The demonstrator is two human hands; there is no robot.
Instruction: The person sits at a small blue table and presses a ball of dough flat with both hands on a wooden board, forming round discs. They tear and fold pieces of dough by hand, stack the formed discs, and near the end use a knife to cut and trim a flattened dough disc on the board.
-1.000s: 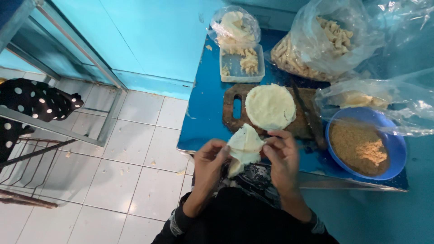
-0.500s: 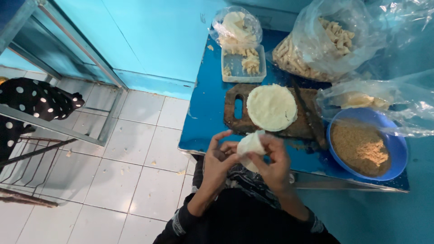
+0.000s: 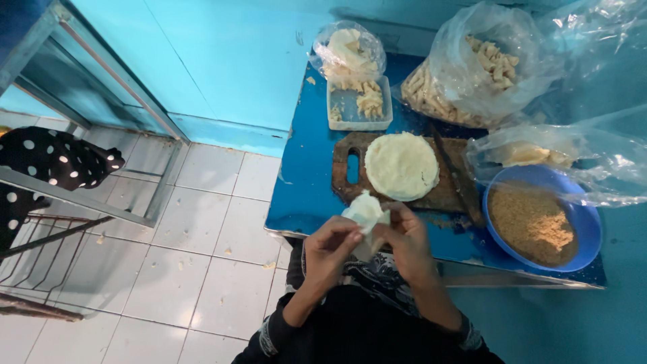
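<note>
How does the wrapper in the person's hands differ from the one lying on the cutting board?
The wrapper in hand is folded into a small bundle; the wrapper on the wooden cutting board lies flat, round and open. The first is pinched between the left hand and right hand, off the blue table; the second lies untouched. Both are pale and thin.

I see a glossy turquoise painted wall (image 3: pixel 222 61) above a floor of square white ceramic tiles (image 3: pixel 202 269), crumb-littered. A grey metal frame (image 3: pixel 101 87) stands left; a blue-topped metal table (image 3: pixel 303 182) stands right.
</note>
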